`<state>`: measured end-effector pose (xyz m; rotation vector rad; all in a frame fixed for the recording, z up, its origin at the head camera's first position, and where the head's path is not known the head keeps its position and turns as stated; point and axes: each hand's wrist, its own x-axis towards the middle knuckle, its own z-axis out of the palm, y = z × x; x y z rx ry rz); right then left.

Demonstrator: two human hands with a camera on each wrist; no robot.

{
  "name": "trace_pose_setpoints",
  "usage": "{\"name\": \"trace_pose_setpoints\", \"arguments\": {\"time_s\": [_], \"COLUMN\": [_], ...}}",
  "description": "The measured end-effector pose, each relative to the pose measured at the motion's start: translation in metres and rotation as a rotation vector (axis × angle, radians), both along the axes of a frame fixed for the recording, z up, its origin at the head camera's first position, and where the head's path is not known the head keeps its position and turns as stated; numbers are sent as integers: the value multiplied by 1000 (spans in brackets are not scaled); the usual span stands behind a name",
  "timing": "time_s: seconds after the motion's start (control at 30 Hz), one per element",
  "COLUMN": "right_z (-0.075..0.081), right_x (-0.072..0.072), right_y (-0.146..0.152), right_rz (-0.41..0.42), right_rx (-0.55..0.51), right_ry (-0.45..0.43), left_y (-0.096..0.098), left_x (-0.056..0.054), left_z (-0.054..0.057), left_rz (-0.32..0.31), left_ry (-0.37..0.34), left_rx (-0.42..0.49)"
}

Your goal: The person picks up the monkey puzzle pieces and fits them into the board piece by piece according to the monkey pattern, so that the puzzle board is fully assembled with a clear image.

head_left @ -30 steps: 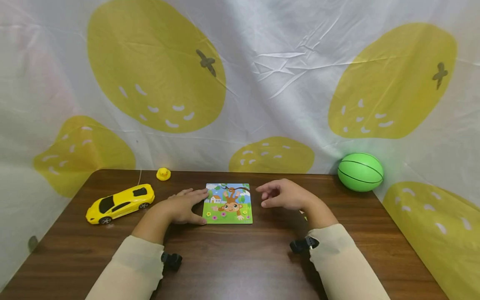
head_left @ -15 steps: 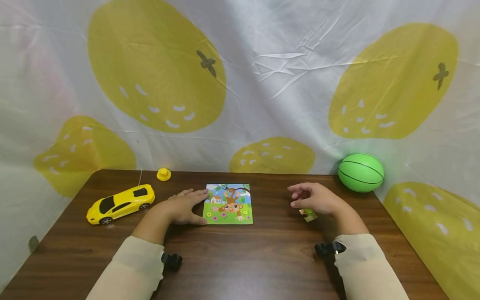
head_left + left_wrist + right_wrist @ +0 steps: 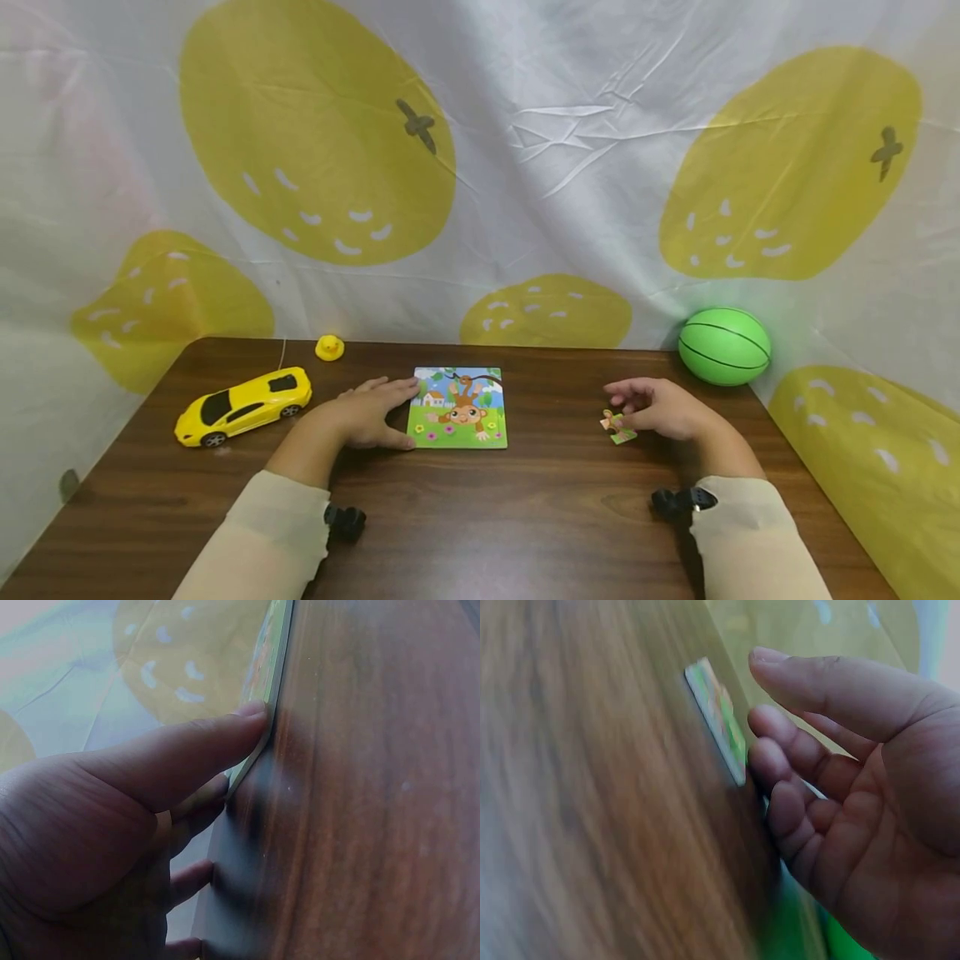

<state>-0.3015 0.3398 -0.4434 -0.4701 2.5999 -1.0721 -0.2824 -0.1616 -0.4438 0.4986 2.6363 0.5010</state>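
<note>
A square picture puzzle (image 3: 459, 408) with a hanging monkey lies flat on the table, its picture looking whole from above. My left hand (image 3: 367, 414) rests at the puzzle's left side, fingers stretched out. In the left wrist view the thumb (image 3: 202, 750) touches the board's edge (image 3: 274, 690). To the right, my right hand (image 3: 666, 410) hovers over a small puzzle piece (image 3: 622, 437), fingers loosely bent. The right wrist view shows the piece (image 3: 718, 720) on the table beside the fingertips, with a gap between thumb and fingers and nothing held.
A yellow toy car (image 3: 243, 406) stands at the left of the wooden table (image 3: 480, 525). Behind it sits a small yellow duck (image 3: 329, 347). A green ball (image 3: 724, 347) lies at the back right corner, against a white curtain (image 3: 555, 208) printed with yellow fruit.
My right hand has moved right, away from the puzzle, and come down by the small piece, which was mostly hidden behind it before. The left hand has stayed at the puzzle.
</note>
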Motion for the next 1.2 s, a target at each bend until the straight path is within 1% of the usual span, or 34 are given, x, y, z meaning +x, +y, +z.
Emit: {"name": "trace_pose_setpoints", "arguments": {"time_s": [0.17, 0.33, 0.4, 0.53, 0.67, 0.8, 1.03, 1.1, 1.2], "right_z": [-3, -2, -2, -1, -1, -1, -2, -1, -1], "right_x": [-1, -1, 0, 0, 0, -1, -1, -2, -2], "right_y": [9, 12, 11, 6, 2, -1, -5, -6, -6], "right_rz": [35, 81, 100, 108, 86, 61, 32, 15, -15], "right_rx": [12, 27, 38, 75, 117, 137, 95, 81, 75], "right_ry": [-22, -52, -50, -22, 4, 15, -2, 0, 26], "left_y": [0, 1, 1, 0, 1, 1, 0, 0, 0], "left_x": [-1, -1, -1, -1, -1, -1, -2, -2, -2], "left_z": [0, 1, 1, 1, 1, 0, -1, -1, -1], "left_rz": [1, -3, -5, -9, -12, -10, -11, -11, -14], "left_ry": [-2, 3, 6, 10, 10, 8, 9, 8, 11], "left_rx": [4, 4, 2, -3, -7, -3, -6, -6, -8]}}
